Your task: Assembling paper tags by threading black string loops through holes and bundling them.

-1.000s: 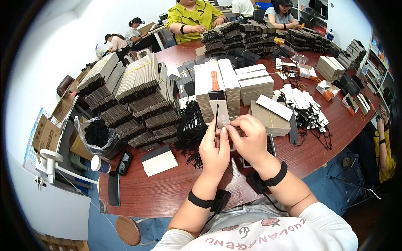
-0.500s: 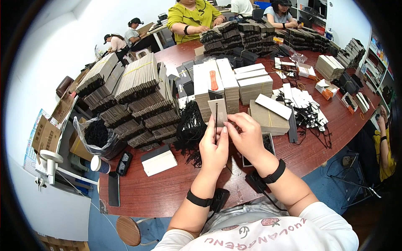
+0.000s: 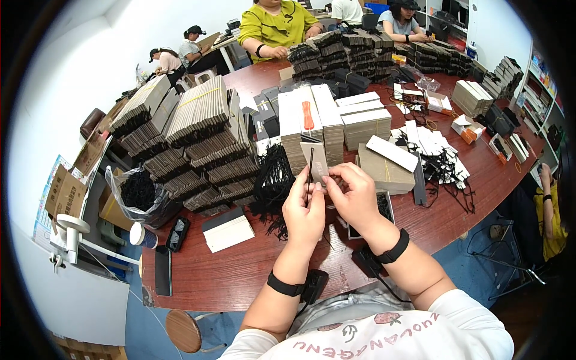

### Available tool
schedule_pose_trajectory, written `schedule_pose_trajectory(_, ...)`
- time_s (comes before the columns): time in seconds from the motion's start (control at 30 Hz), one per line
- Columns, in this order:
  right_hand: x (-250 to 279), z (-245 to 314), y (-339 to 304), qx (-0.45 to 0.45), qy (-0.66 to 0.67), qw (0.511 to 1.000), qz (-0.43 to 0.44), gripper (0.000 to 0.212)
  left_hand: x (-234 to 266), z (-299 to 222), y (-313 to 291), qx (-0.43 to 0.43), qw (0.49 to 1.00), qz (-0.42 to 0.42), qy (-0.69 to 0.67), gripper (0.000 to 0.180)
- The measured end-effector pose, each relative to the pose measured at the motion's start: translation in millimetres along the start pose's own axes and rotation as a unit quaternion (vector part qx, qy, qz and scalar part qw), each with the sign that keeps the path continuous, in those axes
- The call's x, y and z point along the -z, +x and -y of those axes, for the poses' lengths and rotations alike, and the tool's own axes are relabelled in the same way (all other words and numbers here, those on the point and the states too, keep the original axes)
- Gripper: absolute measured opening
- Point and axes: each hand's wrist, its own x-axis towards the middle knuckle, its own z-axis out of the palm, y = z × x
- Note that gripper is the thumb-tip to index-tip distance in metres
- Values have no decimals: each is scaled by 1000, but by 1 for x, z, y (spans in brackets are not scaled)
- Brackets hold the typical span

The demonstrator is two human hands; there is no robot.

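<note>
Both hands (image 3: 304,214) pinch the lower end of the grey card (image 3: 318,162) above the worktop (image 3: 228,279), where a light, even grip should stop the black cord (image 3: 311,162) slipping

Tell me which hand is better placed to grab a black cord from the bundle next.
Left, probably: the left hand is nearer the black cord bundle, while the right hand sits farther right. Both hold the grey card, so the left must release first.

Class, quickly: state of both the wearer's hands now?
Left hand: closed, holding the grey card.
Right hand: closed, pinching the same card's lower right edge.
</note>
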Motion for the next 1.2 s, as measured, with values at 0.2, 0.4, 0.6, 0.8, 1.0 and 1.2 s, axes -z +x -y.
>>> schedule_pose_trajectory(0.2, 0, -3, 0, 10, -24, 998, -53, 12, -3, -7, -4, -37, 994, -32, 100, 28)
schedule_pose_trajectory(0.4, 11, 8, 2, 110, -106, 988, 2, 12, 1, -8, -4, -64, 995, -36, 67, 16)
schedule_pose_trajectory(0.6, 19, 10, 7, 141, -144, 979, 26, 16, 6, -11, -3, -65, 993, -74, 64, 12)
schedule_pose_trajectory(0.8, 39, 12, 16, 145, -96, 985, 8, 16, 10, -17, -3, -94, 990, -89, 55, 12)
schedule_pose_trajectory(1.0, 37, 8, 11, 63, -8, 974, 216, 11, 11, -17, -5, -121, 991, -54, 9, 12)
schedule_pose_trajectory(1.2, 32, 13, 18, -138, 157, 962, 177, 22, 9, -14, -4, -109, 993, -38, 26, 13)
